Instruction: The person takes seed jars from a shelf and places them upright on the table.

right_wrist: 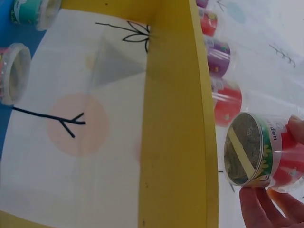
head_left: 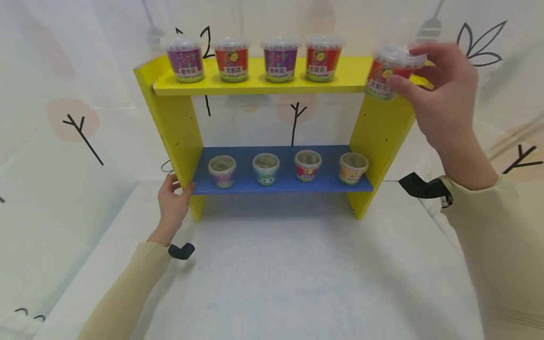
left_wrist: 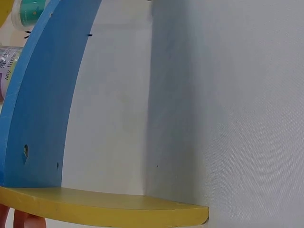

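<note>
My right hand (head_left: pixel 450 89) holds a lidded red plastic cup (head_left: pixel 378 78) between thumb and fingers, at the right end of the yellow upper board (head_left: pixel 263 89). In the right wrist view the underside of that cup (right_wrist: pixel 242 149) faces the camera, with a pale strip across it; it is raised off the board there. My left hand (head_left: pixel 174 205) grips the lower left side of the yellow and blue shelf (head_left: pixel 180 127), thumb in front and fingers behind the panel. Only some left fingertips (left_wrist: pixel 29 220) show in the left wrist view.
Along the upper board stand several lidded cups, purple (head_left: pixel 185 61) and red (head_left: pixel 231 61) by turns. Several smaller cups, among them a teal one (head_left: pixel 266 175) and an orange one (head_left: pixel 352 175), stand on the blue lower board (head_left: pixel 246 189). A white surface (head_left: pixel 280 274) lies under the shelf.
</note>
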A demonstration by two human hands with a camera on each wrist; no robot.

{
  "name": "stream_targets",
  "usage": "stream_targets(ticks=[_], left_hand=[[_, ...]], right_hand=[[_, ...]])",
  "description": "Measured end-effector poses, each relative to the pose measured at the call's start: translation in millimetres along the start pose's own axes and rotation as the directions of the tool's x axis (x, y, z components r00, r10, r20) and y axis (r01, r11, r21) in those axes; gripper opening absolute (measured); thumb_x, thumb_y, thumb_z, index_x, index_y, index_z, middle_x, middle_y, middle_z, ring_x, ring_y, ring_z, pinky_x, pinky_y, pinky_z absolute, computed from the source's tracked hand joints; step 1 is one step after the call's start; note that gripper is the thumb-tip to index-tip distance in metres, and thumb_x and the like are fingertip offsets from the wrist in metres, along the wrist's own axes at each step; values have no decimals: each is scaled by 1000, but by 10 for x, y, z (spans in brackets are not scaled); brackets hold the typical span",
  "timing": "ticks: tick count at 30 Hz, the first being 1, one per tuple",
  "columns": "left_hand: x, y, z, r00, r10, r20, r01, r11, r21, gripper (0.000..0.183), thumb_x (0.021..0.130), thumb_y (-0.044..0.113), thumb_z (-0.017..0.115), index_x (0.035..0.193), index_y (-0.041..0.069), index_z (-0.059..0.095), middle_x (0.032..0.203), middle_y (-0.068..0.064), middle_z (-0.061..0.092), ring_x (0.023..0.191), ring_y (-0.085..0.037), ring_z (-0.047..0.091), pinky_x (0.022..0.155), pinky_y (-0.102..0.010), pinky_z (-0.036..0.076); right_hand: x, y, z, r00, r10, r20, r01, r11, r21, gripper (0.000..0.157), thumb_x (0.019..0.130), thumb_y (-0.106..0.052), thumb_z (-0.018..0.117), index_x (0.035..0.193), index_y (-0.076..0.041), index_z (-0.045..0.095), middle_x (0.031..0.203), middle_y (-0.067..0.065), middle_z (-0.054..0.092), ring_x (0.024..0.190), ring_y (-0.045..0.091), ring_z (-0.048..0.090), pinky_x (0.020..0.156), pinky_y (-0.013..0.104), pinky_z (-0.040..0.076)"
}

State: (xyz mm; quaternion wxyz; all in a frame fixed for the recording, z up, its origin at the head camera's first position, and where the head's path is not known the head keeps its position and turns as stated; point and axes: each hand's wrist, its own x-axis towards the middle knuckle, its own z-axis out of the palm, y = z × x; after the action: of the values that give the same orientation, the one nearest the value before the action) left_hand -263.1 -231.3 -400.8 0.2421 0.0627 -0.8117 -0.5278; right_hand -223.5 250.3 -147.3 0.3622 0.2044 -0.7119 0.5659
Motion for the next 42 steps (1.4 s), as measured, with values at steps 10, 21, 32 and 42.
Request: stream_targets(ticks=[10,21,32,42], left_hand=[[4,7,7,1000,4,-3,-4,1000,3,45,97,23,66,136,7,51,133,-11,53,124,-29,49,103,-47,47],[27,-19,2,999,43,-9,-43,999,0,43,97,22,66,133,5,52,131,-12,55,122,-30,51,101,-48,48],[7,-11,-10,998,64,6,-64,998,-16,42,97,21,65,133,5,52,129,-13,54,121,-29,52,99,-48,49],[19,-36,1,998,66,3,-66,998,-12,42,97,20,65,134,4,52,131,-12,55,121,-29,52,99,-47,49]], right_hand=[[-271,20,83,1000,-28,7,26,982,189,38,81,8,75,118,1,66,130,15,57,116,26,61,91,23,52],[-626,238,246,991,4,132,-7,1000,21,41,87,5,71,126,-2,62,137,11,56,119,24,58,90,19,52],[-1037,551,515,967,33,252,-34,999,0,41,87,6,72,126,1,61,138,9,57,117,20,60,87,21,53],[-1432,924,883,934,21,357,-43,998,54,42,80,13,75,119,5,61,135,14,58,115,16,60,88,24,54]])
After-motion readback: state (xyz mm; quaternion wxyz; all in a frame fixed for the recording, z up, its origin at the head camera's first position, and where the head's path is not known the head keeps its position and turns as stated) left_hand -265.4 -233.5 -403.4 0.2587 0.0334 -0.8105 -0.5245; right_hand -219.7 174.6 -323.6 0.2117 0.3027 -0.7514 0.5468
